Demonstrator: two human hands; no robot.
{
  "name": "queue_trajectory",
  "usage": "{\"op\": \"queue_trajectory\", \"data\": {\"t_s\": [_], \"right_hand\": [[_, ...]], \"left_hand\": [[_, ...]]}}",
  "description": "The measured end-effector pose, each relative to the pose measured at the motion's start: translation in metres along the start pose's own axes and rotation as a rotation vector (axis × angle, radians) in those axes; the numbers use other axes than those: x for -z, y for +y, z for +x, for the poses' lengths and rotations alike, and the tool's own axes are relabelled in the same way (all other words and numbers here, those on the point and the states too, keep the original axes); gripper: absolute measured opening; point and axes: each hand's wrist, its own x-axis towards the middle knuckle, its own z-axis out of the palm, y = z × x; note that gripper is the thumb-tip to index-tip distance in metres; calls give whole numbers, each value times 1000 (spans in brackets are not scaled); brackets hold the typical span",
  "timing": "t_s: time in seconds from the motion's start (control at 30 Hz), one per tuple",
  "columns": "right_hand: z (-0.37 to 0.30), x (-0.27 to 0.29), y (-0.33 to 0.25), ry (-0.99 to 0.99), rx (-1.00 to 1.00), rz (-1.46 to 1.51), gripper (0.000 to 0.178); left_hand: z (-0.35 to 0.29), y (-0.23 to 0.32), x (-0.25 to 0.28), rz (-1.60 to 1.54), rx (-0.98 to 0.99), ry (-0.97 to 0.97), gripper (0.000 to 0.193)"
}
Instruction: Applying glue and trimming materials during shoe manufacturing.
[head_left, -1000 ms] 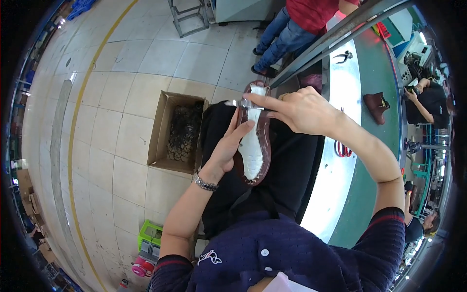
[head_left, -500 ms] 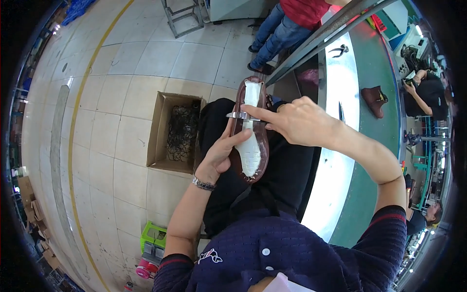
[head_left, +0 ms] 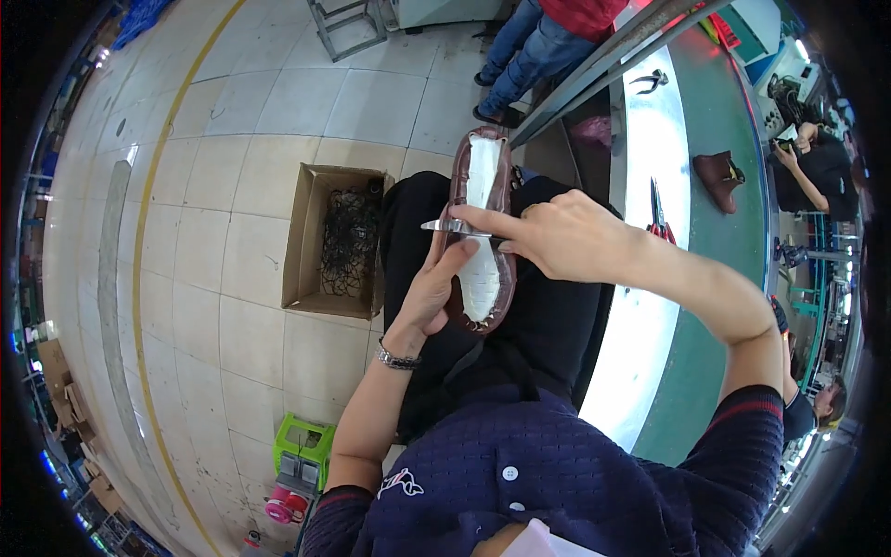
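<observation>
A seated person is holding a brown shoe (head_left: 504, 290) sole-up above the lap, beside the left edge of a long, pale, shiny tabletop (head_left: 640, 343). The left hand (head_left: 427, 292) is gripping the shoe's left side, its thumb pressing on the white underside; its other fingers are mostly hidden. The right hand (head_left: 580, 239) is pinching a metal blade (head_left: 442, 226), index finger stretched along it and the remaining fingers curling. The blade is lying crosswise over the sole, its tip poking out past the shoe's left side.

On the tabletop, dark pincers (head_left: 650, 82) are resting toward the far end, and a red-handled tool (head_left: 660, 223) is lying nearer, close to the right edge. Beyond that edge, a brown boot (head_left: 717, 181) is sitting on a green strip (head_left: 682, 371). On the floor, left of the lap, a cardboard box (head_left: 301, 246) is holding dark, tangled strands (head_left: 348, 251).
</observation>
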Motion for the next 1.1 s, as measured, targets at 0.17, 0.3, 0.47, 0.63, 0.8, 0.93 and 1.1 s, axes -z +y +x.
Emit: {"op": "queue_trajectory", "data": {"t_s": [0.17, 0.3, 0.47, 0.63, 0.8, 0.93, 1.1], "right_hand": [[-3, 18, -19, -61, 36, -25, 67], [-1, -2, -11, -121, -36, -77, 67], [-10, 5, -21, -44, -88, -33, 67], [-6, -5, -15, -85, -70, -130, 70], [-16, -15, -29, -32, -32, -75, 71], [-23, -19, -32, -62, -27, -155, 76], [-36, -36, -45, 37, 61, -181, 75]], "left_hand": [[-7, -6, 21, 27, 77, -122, 68], [-11, -6, 16, -488, 86, -260, 63], [-15, -4, -2, -148, -31, -66, 61], [-12, -19, 0, -72, -183, -38, 66], [-12, -11, 6, 24, -11, -146, 102], [-9, -10, 9, 81, 71, -170, 112], [-14, -17, 32, 19, -75, -253, 121]]}}
